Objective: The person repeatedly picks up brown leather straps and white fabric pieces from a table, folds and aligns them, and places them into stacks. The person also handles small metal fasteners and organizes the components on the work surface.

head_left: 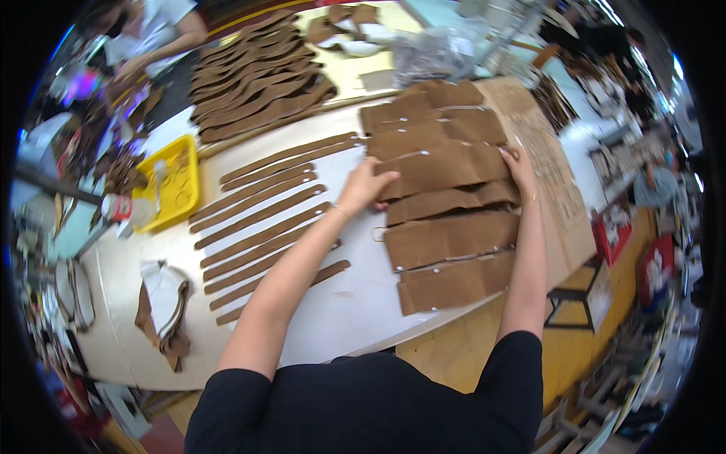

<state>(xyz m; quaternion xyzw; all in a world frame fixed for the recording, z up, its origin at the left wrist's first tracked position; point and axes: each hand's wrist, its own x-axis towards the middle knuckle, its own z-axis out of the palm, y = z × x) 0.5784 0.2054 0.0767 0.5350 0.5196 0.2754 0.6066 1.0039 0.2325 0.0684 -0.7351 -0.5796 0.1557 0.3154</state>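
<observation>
Several wide brown panels (446, 238) of leather or fabric lie overlapped in a column on the table, with small white marks along their edges. My left hand (364, 185) is closed at the left edge of one brown panel (431, 168), thumb on top. At that panel's right edge my right hand (519, 168) pinches the corner, its fingers partly hidden. Left of the panels, narrow brown strips (261, 219) with white dots at their right ends are laid out side by side; my left forearm crosses over some of them.
A yellow tray (187, 170) stands at the left, near a folded brown and white piece (162, 306). Wavy brown strips (253, 79) are piled at the back beside a plastic bag (435, 57). Cardboard (541, 144) lies under the panels' right side. Another person (162, 34) works at the far left.
</observation>
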